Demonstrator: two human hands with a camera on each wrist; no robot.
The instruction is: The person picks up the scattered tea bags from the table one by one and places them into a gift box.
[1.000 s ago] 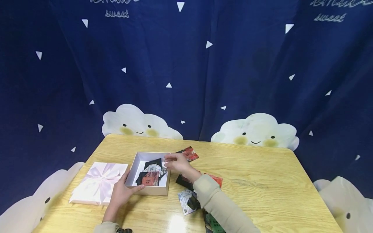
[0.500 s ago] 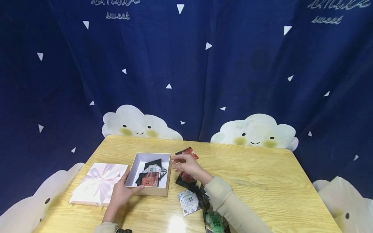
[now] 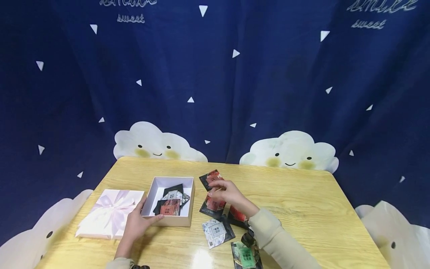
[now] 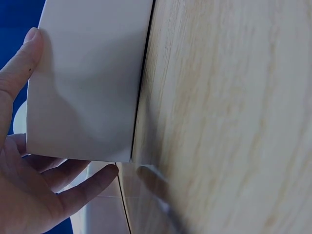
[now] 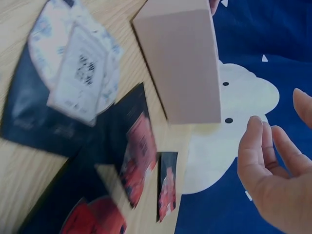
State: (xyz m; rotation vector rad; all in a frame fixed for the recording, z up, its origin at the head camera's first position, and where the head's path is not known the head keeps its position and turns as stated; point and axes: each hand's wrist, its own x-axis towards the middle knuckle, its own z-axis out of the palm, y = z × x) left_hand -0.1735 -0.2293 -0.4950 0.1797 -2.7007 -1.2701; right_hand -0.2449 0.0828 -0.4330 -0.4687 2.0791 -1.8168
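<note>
My left hand (image 3: 135, 224) grips the near left corner of an open box (image 3: 173, 221), thumb on the front wall and fingers along the left side. Inside lie several flat sachets, among them a red one (image 3: 170, 210) and a white patterned one (image 3: 173, 195). My right hand (image 3: 231, 195) is raised right of the box, above a red and black sachet (image 3: 215, 206). In the right wrist view, that hand (image 5: 278, 170) holds nothing, its thumb apart from the fingers. Another red sachet (image 3: 212, 175) lies just behind it on the wooden table (image 3: 295, 209).
A white lid with a pink ribbon bow (image 3: 112, 213) lies left of the box. Right of the box are a white patterned sachet (image 3: 215, 233), a third red one (image 3: 237, 215) partly behind my right wrist, and a green one (image 3: 246, 256) near the front. A blue curtain (image 3: 215, 82) hangs behind.
My right hand has moved right, from the box's right rim to above the loose sachets. My left hand still holds the box corner, and the sachets inside look the same.
</note>
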